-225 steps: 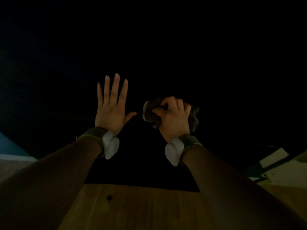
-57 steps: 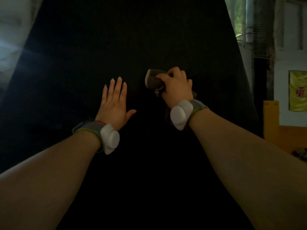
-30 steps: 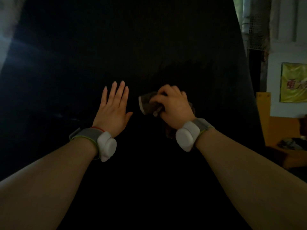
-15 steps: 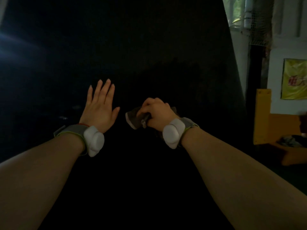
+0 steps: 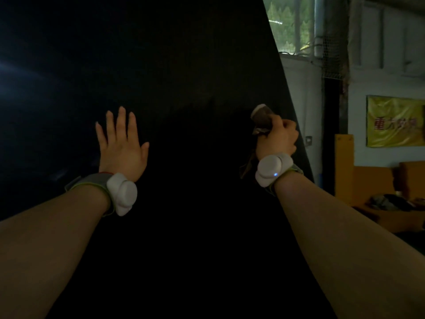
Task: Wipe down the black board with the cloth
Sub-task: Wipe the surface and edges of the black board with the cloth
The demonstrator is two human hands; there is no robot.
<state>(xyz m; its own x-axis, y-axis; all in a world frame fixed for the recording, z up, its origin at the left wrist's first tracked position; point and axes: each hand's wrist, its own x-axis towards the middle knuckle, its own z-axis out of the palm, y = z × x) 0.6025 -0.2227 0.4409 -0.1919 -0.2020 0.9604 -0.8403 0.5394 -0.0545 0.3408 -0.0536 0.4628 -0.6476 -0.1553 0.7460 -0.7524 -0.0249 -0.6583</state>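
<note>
Right hand [image 5: 277,139] is grasping the bunched cloth [image 5: 261,116] by the board's [image 5: 184,65] right edge. Left hand [image 5: 122,143] is pressing flat, fingers [image 5: 121,122] released. Risk: the small wad may be running off that edge, leaving strips unwiped.

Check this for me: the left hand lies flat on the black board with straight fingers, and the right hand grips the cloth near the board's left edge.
One detail is wrong. The head view shows the right hand gripping the cloth near the right edge of the black board, not the left edge. The left hand does lie flat on the board with straight fingers.
</note>
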